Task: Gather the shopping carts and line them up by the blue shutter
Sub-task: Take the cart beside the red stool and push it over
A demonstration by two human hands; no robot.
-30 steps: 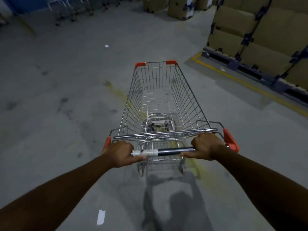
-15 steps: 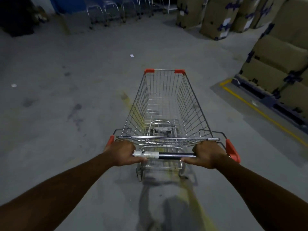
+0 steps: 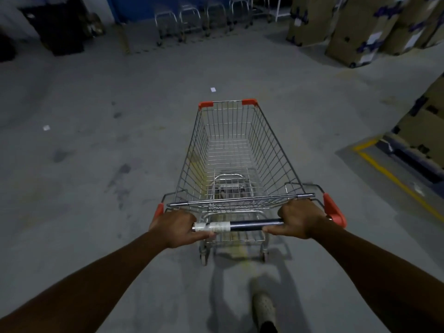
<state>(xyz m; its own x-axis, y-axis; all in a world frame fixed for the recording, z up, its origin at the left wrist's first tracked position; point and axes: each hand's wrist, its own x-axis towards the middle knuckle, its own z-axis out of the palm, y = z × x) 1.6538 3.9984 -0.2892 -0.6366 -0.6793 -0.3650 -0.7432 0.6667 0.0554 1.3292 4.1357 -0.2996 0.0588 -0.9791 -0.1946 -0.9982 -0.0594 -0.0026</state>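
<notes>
Out on the grey warehouse floor (image 3: 84, 212), both hands are wrapped tight around the shopping cart (image 3: 230, 150) handle, left hand (image 3: 174, 228) and right hand (image 3: 300, 221) at either end. Parked carts (image 3: 199, 20) sit way ahead against the blue shutter (image 3: 149, 6), cardboard boxes (image 3: 355, 32) off right.

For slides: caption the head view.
Empty cart, left hand and right hand gripping its handle, facing parked carts by the blue shutter.

Bare forearms (image 3: 101, 280), pale perforated shoe (image 3: 263, 306), dark trouser cuff (image 3: 268, 327)
</notes>
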